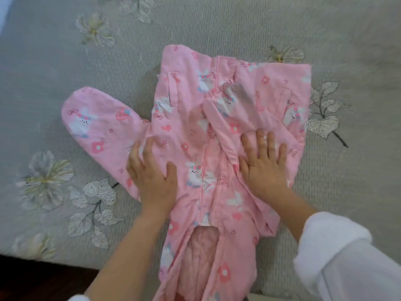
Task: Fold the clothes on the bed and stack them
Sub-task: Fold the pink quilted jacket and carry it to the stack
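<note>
A pink jacket [195,135] printed with rabbits and flowers lies front-up on the grey flowered bedspread [65,61], its collar end at the near edge of the bed. Both hands rest on it, one on each side of its zip [205,161].

The right hand [263,168] lies palm-down just right of the zip. Its fingers [260,142] are straight and spread, pressing on the sleeve [227,109] that is folded slantwise across the jacket's front. The left hand [152,179] lies just left of the zip where the other sleeve [97,127] joins the body. Its fingers [148,146] are blurred but seem spread and flat, holding nothing. That sleeve sticks out sideways from the jacket onto the bedspread. A white cuff [347,257] covers the right forearm.
</note>
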`<state>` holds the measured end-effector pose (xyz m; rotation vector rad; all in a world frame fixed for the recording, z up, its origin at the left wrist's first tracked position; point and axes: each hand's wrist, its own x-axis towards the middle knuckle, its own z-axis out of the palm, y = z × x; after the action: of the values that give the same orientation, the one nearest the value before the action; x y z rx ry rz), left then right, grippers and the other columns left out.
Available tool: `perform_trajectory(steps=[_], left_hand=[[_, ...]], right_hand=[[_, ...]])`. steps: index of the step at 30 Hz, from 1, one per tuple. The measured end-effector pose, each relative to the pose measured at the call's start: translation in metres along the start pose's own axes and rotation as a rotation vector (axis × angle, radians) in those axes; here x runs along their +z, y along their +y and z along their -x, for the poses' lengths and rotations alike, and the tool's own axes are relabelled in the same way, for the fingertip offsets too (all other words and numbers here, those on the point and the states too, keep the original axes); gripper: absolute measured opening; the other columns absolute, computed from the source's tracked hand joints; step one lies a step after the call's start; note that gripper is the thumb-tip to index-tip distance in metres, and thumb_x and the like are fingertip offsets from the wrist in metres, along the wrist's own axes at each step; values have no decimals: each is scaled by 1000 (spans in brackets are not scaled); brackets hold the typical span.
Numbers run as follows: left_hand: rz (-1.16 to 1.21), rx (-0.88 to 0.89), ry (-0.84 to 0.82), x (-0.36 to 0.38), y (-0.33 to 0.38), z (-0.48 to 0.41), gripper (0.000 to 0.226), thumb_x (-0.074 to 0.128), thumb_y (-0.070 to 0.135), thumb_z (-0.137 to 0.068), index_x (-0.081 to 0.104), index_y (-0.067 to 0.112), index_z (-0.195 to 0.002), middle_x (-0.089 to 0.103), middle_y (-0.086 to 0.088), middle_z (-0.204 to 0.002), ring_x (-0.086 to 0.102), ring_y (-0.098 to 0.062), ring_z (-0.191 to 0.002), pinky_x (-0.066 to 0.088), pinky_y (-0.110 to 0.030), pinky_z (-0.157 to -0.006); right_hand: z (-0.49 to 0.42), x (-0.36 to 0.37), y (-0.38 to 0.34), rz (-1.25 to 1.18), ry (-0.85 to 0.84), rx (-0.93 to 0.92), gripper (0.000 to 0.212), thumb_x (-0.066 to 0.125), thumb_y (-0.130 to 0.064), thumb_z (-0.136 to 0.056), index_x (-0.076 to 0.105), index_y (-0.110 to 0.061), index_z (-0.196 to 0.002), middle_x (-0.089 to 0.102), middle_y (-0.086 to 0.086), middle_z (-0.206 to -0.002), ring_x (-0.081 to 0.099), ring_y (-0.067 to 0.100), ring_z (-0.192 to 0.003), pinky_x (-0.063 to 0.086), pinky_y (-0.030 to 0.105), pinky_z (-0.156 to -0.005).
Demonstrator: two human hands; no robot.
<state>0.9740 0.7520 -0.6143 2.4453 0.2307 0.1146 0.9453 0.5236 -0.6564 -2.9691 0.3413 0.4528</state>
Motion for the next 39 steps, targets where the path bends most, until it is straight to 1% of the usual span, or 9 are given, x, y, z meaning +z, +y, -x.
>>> perform_trajectory(steps=[4,8,13,16,20,23,25,31,39], left_hand=[[478,-774,282,-38,-51,-48,64,66,22,-79,41,2,-135,52,-17,-127,58,-24,-102,50,-27,-74],[756,-946,149,-51,-80,-98,51,76,23,-77,53,2,-119,64,-13,-116,66,-25,-96,56,-41,-81],[530,-461,318,-69,-40,-115,16,62,18,-67,60,17,-83,63,12,-77,59,-4,-70,43,-21,-61],[345,147,246,-57,-9,-98,37,57,8,-70,58,1,-106,53,-12,-113,53,-26,-106,42,-31,-95],[52,631,-278,-6,14,-69,30,53,25,-77,54,16,-106,33,-9,-151,18,-33,-142,19,-48,-114],[-237,617,-612,34,2,-53,74,31,58,-83,18,30,-150,-4,7,-160,-18,-21,-146,-11,-46,-117],[-418,665,-607,55,-11,-47,69,18,65,-88,-7,41,-147,-15,4,-159,-26,-22,-143,-20,-40,-114],[-542,696,-480,75,-12,-45,61,15,64,-93,0,44,-149,-7,0,-161,-20,-30,-145,-21,-43,-113],[-422,588,-788,36,11,-32,66,31,54,-94,4,35,-152,-8,-1,-161,-12,-23,-147,-6,-46,-117]], right_hand=[[-5,-1,-22,51,-76,81,64,18,-38,-94,-4,-23,-153,-12,15,-160,-15,40,-144,-12,63,-109],[-3,3,-21,114,-57,80,66,23,-36,-96,-4,-20,-153,-9,18,-159,-11,42,-144,-5,66,-111],[-5,4,-23,152,-66,98,65,21,-35,-95,-2,-18,-153,-6,19,-159,-9,43,-144,-1,67,-111],[-3,2,-23,153,-58,93,69,10,-37,-88,2,-17,-154,-2,20,-159,-6,43,-145,-1,66,-111],[-2,4,-23,135,-44,88,71,4,-39,-86,0,-19,-154,-5,18,-160,-8,40,-146,-4,65,-111],[-3,10,-20,113,-40,97,68,8,-39,-89,-6,-22,-153,-9,16,-160,-13,37,-146,-7,64,-112],[-3,13,-18,106,-27,93,67,11,-40,-90,-9,-24,-152,-10,14,-160,-14,35,-146,-9,63,-113],[-5,15,-17,79,-9,81,64,19,-38,-95,-7,-25,-153,-12,13,-160,-14,35,-146,-13,61,-111],[18,-18,-12,-142,-39,-24,62,26,-35,-97,5,-25,-154,-5,5,-162,-13,25,-147,-9,52,-116]])
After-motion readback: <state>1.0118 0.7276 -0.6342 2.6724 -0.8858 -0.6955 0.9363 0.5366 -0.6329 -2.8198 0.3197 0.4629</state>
